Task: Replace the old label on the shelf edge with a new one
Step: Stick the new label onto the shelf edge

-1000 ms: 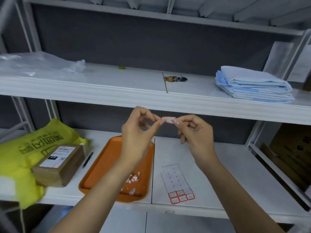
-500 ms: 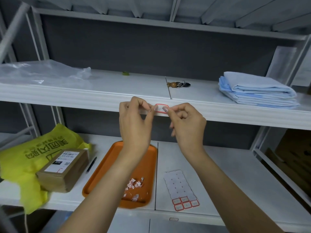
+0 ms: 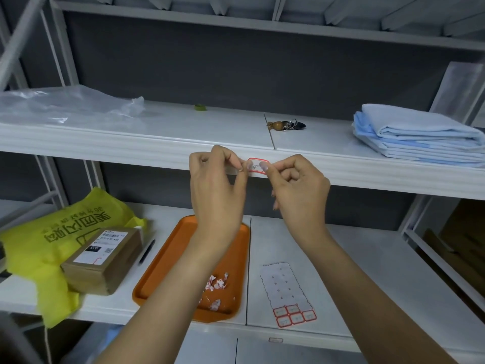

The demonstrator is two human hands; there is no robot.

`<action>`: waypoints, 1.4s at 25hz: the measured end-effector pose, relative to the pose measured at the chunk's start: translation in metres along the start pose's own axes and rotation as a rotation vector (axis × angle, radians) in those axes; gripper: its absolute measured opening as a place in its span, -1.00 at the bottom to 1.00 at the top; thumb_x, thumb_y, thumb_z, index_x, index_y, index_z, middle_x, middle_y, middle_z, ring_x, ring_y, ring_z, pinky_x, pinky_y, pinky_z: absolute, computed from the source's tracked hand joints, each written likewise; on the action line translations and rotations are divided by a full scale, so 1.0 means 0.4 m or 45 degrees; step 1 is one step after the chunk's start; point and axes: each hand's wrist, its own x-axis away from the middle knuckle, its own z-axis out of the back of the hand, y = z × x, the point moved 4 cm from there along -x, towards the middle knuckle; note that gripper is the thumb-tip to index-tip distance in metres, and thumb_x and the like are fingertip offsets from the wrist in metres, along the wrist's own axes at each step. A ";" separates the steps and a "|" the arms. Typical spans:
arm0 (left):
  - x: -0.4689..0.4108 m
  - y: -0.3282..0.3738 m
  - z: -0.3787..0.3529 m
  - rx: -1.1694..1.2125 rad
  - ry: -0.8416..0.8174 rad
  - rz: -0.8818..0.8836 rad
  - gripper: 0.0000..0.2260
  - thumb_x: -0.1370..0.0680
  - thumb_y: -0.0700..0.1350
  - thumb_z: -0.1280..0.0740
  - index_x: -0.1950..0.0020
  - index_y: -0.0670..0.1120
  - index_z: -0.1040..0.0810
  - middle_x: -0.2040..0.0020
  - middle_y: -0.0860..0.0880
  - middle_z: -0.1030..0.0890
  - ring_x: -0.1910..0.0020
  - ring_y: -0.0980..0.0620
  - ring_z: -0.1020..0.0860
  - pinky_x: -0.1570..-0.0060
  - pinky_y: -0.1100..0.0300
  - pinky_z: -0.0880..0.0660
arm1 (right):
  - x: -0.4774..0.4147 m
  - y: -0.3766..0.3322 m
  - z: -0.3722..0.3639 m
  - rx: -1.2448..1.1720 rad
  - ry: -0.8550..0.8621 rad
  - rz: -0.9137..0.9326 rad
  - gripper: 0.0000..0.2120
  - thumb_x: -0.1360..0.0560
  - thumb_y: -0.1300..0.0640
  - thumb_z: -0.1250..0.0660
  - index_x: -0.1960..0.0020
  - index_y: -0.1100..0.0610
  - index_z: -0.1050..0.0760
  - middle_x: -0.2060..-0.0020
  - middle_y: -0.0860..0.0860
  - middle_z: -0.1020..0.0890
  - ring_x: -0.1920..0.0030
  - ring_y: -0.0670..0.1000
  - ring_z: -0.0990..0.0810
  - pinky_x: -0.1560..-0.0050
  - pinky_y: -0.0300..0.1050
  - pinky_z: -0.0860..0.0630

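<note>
Here the white shelf edge [image 3: 131,151] runs across the whole view and serves as the mark for everything else. Below it to the left, on the lower board, lies a yellow bag [image 3: 52,232] with a cardboard box [image 3: 105,264] resting on it. Above and behind the edge on the right sits a stack of folded blue cloth [image 3: 420,135]; above it on the left lies a sheet of clear plastic film [image 3: 65,106]. Below the edge, near its middle, an orange tray [image 3: 162,271] lies on the lower board.

The person's left hand [image 3: 217,195] and right hand [image 3: 299,195] are raised in front of the edge, fingers curled. Each pinches one end of the new label [image 3: 256,166] between thumb and forefinger. This white, red-bordered label is held flat at the face of the edge, just left of the seam between two boards. Whether it already sticks there cannot be told.

Below the edge, right of the tray, lies a label sheet [image 3: 284,287] with a few red-bordered labels at its near end. A black pen [image 3: 147,252] lies between box and tray. Above the edge, behind the hands, rests a bunch of keys [image 3: 286,125]. Torn paper scraps [image 3: 217,283] lie in the tray.
</note>
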 end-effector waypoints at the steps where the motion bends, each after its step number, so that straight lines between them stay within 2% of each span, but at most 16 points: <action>1: 0.000 0.001 0.001 0.004 0.004 0.002 -0.86 -0.53 -0.07 -0.41 0.11 -0.03 -0.47 0.09 -0.02 -0.55 -0.03 0.16 -0.38 0.11 0.54 -0.31 | 0.000 0.000 -0.001 0.007 -0.003 0.002 -0.80 -0.46 -0.01 -0.45 0.21 0.08 -0.52 0.51 -0.03 -0.54 0.55 -0.07 -0.51 0.45 -0.19 -0.50; 8: 0.002 0.011 0.003 -0.009 0.043 -0.022 -0.81 -0.51 -0.13 -0.44 0.12 -0.01 -0.42 0.10 -0.02 -0.52 -0.03 0.09 -0.42 0.13 0.51 -0.33 | -0.003 -0.003 0.000 0.043 -0.007 0.027 -0.79 -0.46 -0.01 -0.45 0.22 0.09 -0.51 0.49 -0.03 -0.55 0.50 -0.02 -0.53 0.37 -0.03 -0.57; 11: 0.003 0.008 0.011 -0.086 0.085 -0.006 -0.78 -0.49 -0.03 -0.46 0.13 -0.02 -0.43 0.14 0.02 -0.52 0.02 0.13 -0.39 0.18 0.47 -0.32 | -0.006 -0.005 0.002 0.132 -0.031 0.047 -0.78 -0.46 -0.03 -0.45 0.20 0.09 -0.50 0.48 -0.03 -0.55 0.47 -0.02 -0.55 0.34 0.01 -0.59; 14: -0.009 -0.003 0.024 -0.079 0.087 0.090 -0.72 -0.44 0.11 -0.48 0.15 -0.01 -0.43 0.18 0.04 -0.54 0.11 0.20 -0.35 0.22 0.53 -0.29 | -0.020 -0.008 0.011 0.231 -0.025 -0.010 -0.73 -0.41 -0.10 -0.48 0.22 0.02 -0.44 0.47 -0.05 -0.57 0.50 -0.08 -0.56 0.39 -0.11 -0.59; 16: -0.021 -0.013 0.036 -0.070 0.080 0.171 -0.67 -0.40 0.18 -0.49 0.17 0.01 -0.45 0.22 0.06 -0.55 0.11 0.14 -0.43 0.26 0.47 -0.33 | -0.029 -0.008 0.020 0.197 -0.007 -0.061 -0.68 -0.37 -0.11 -0.50 0.22 0.02 -0.40 0.47 -0.03 -0.57 0.54 -0.10 -0.55 0.51 -0.28 -0.50; 18: -0.028 -0.020 0.047 -0.044 0.080 0.210 -0.68 -0.39 0.16 -0.50 0.19 0.02 -0.44 0.22 0.07 -0.56 0.09 0.05 -0.50 0.29 0.43 -0.34 | -0.031 -0.007 0.030 0.130 0.016 -0.060 -0.67 -0.37 -0.07 -0.51 0.21 0.02 -0.36 0.47 0.00 -0.57 0.56 -0.11 -0.54 0.55 -0.38 -0.43; 21: -0.023 -0.017 0.049 -0.002 0.039 0.171 -0.70 -0.41 0.16 -0.48 0.20 0.03 -0.43 0.20 0.07 -0.58 0.07 0.08 -0.48 0.24 0.46 -0.35 | -0.023 -0.006 0.037 0.124 -0.001 -0.007 -0.68 -0.42 -0.02 -0.47 0.23 -0.05 -0.30 0.47 0.05 -0.55 0.55 -0.11 -0.53 0.54 -0.43 -0.38; 22: -0.022 -0.011 0.045 -0.014 0.023 0.148 -0.68 -0.40 0.20 -0.47 0.20 0.02 -0.45 0.22 0.09 -0.58 0.08 0.09 -0.47 0.20 0.41 -0.38 | -0.022 -0.006 0.034 0.120 -0.012 0.005 -0.68 -0.43 -0.03 -0.46 0.23 -0.06 -0.29 0.48 0.05 -0.54 0.56 -0.10 -0.52 0.55 -0.40 -0.39; 25: -0.027 0.009 0.025 -0.118 0.037 0.122 -0.59 -0.36 0.32 -0.43 0.21 -0.02 -0.48 0.30 0.14 -0.53 0.11 0.09 -0.44 0.14 0.06 -0.48 | -0.029 -0.006 0.026 0.198 0.004 0.012 -0.67 -0.40 -0.11 -0.46 0.24 -0.06 -0.30 0.48 0.01 -0.53 0.60 -0.07 -0.50 0.56 -0.28 -0.45; 27: -0.034 0.010 0.017 -0.160 0.048 0.129 -0.57 -0.35 0.33 -0.43 0.22 -0.03 -0.50 0.32 0.13 -0.52 0.12 0.08 -0.44 0.15 -0.01 -0.49 | -0.033 -0.007 0.022 0.221 0.006 0.009 -0.67 -0.40 -0.12 -0.46 0.24 -0.05 -0.31 0.47 0.00 -0.55 0.60 -0.07 -0.50 0.56 -0.24 -0.46; 32: -0.030 -0.029 0.035 -0.115 0.066 0.111 -0.66 -0.41 0.24 -0.45 0.22 -0.01 -0.50 0.25 0.07 -0.57 0.11 0.11 -0.43 0.12 0.03 -0.49 | -0.028 0.004 0.032 0.173 -0.069 -0.028 -0.71 -0.45 -0.06 -0.43 0.22 -0.06 -0.31 0.45 0.03 -0.57 0.53 -0.14 -0.54 0.56 -0.40 -0.39; 35: -0.024 -0.026 0.026 -0.083 0.024 0.042 -0.70 -0.43 0.20 -0.45 0.21 0.00 -0.48 0.23 0.05 -0.57 0.12 0.17 -0.40 0.16 0.19 -0.45 | -0.025 0.003 0.029 0.220 -0.085 0.001 -0.70 -0.45 -0.10 -0.42 0.23 -0.04 -0.31 0.48 0.01 -0.54 0.55 -0.09 -0.53 0.53 -0.31 -0.44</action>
